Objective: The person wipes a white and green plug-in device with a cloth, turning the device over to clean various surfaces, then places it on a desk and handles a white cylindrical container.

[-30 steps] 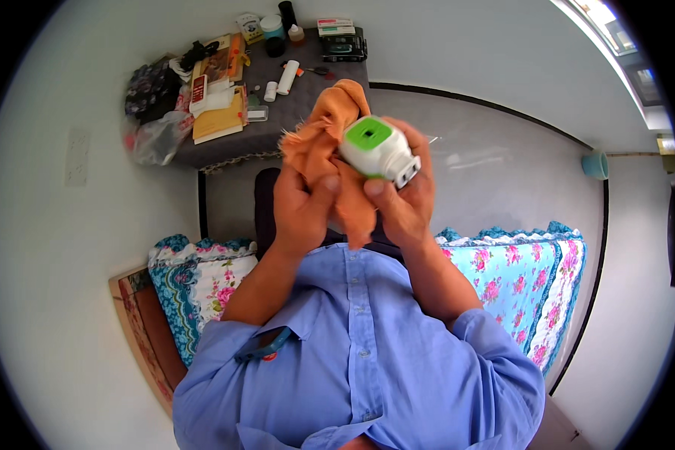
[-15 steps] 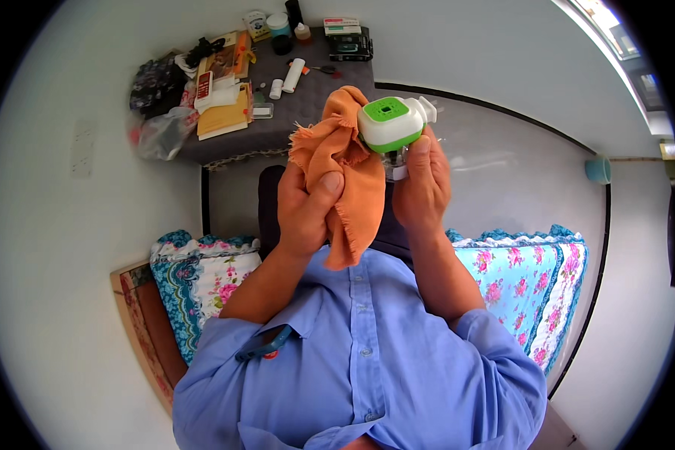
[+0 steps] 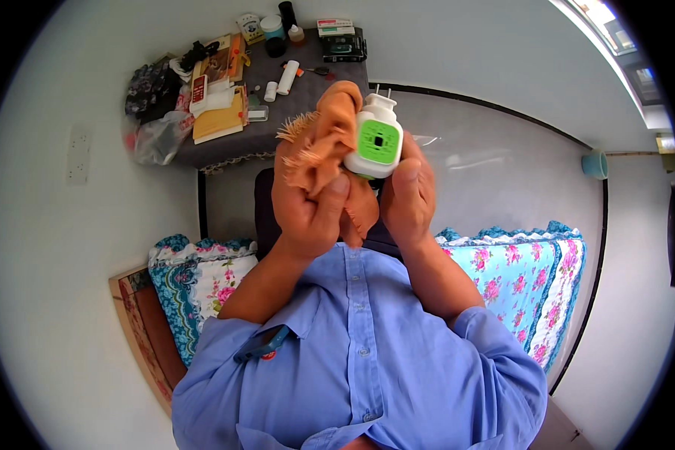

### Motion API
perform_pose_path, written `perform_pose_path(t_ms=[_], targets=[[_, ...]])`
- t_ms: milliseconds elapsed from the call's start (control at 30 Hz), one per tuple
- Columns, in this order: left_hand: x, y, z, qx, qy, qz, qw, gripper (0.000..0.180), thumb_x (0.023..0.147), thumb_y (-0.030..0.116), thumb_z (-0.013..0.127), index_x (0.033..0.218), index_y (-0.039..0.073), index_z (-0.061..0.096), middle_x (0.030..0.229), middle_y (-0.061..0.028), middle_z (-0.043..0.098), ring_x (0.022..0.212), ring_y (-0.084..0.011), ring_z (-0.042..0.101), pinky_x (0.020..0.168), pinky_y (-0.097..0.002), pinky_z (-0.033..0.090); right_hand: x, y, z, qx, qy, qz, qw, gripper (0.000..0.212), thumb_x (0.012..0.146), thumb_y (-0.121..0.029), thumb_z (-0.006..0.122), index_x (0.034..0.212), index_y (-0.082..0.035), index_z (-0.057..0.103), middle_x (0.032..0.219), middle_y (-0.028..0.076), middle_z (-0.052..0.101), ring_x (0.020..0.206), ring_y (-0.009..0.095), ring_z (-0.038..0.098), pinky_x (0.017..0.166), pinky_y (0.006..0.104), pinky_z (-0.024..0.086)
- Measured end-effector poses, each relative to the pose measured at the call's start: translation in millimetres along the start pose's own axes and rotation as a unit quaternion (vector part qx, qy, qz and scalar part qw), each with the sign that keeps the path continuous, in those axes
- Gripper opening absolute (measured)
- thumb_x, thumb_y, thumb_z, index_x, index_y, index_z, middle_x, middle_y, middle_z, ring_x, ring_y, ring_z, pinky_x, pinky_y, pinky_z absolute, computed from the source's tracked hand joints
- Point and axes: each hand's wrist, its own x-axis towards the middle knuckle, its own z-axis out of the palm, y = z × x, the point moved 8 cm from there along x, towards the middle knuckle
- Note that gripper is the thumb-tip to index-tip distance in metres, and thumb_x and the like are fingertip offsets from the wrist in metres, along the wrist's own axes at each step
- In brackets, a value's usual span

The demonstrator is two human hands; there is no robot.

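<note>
My left hand is closed on a bunched orange cloth with frayed edges. The cloth presses against the left side of a white and green plug-in vaporizer. Its two metal prongs point away from me, and its green vented face is turned up. My right hand grips the vaporizer from the right, thumb along its side, with the other fingers mostly hidden behind. Both hands are held up in front of my chest.
Beyond my hands, a grey-covered table carries a white bottle, envelopes, a red and white phone, jars and boxes. A clear plastic bag hangs at its left edge. Floral cloths lie on both sides of me.
The vaporizer has turned so its prongs point away from me instead of to the right, and its green face shows more fully. Both hands have shifted slightly left, with the cloth more bunched.
</note>
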Motion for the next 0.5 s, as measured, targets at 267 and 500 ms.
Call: perform_pose_path(t_ms=[267, 500], targets=[[11, -13, -2, -0.085, 0.024, -0.089, 0.992, 0.043, 0.103, 0.012, 0.055, 0.141, -0.004, 0.046, 0.134, -0.0164, 0.058, 0.118, -0.0218, 0.061, 0.102, -0.0349, 0.05, 1, -1, 4, 0.125, -0.039, 0.048, 0.99, 0.069, 0.094, -0.045, 0.071, 0.136, 0.007, 0.054, 0.133, 0.012, 0.052, 0.115, 0.017, 0.055, 0.097, 0.0305, 0.045], [2, -30, 13, -0.318, 0.016, -0.241, 0.917, 0.048, 0.107, 0.015, 0.049, 0.15, -0.002, 0.038, 0.139, -0.0161, 0.057, 0.121, -0.0221, 0.063, 0.102, -0.0358, 0.054, 6, 1, 0, 0.112, -0.023, 0.03, 0.993, 0.078, 0.101, -0.052, 0.06, 0.145, 0.01, 0.044, 0.14, 0.017, 0.057, 0.13, 0.024, 0.056, 0.111, 0.0383, 0.043]])
